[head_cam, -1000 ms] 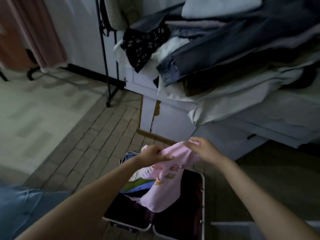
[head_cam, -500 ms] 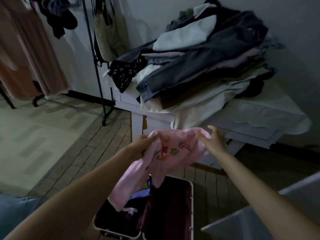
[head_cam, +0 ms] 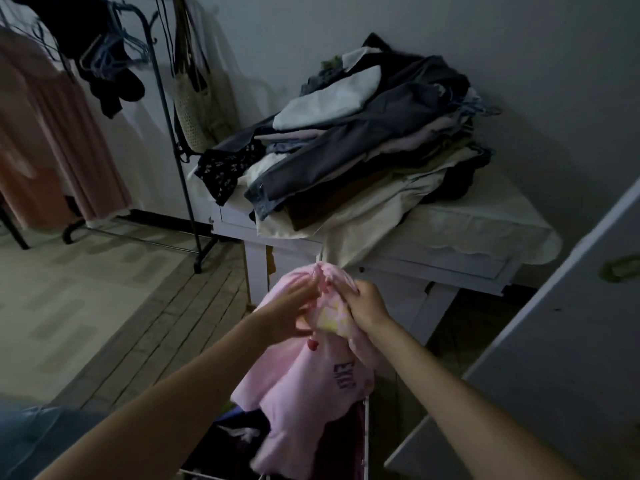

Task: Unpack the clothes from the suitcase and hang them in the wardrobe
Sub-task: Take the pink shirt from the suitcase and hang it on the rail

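Hands first: our left hand (head_cam: pixel 294 306) lies against the pink garment (head_cam: pixel 304 382) with the fingers rather straight and blurred, so we cannot tell if it really grips the cloth or only touches it. Our right hand (head_cam: pixel 367 306) has the fingers curled around a bunched part of the same garment, near its top, and holds it up. The garment hangs down between our two forearms, and its lower edge reaches over the open suitcase (head_cam: pixel 363 445) at the bottom of the view. We see printed letters and small coloured figures on the pink cloth.

Inside the suitcase some other dark clothes (head_cam: pixel 235 441) are visible, but we cannot tell what they are. Behind our hands stands a white table (head_cam: pixel 485 251), and on it lies a big pile of folded clothes (head_cam: pixel 363 150) in grey, white, beige and dark colours. To the left a black clothes rack (head_cam: pixel 173 133) carries a pink dress (head_cam: pixel 52 150), some hangers (head_cam: pixel 110 53) and a light bag (head_cam: pixel 194 109). At the right edge a white door panel (head_cam: pixel 571 341) is seen.
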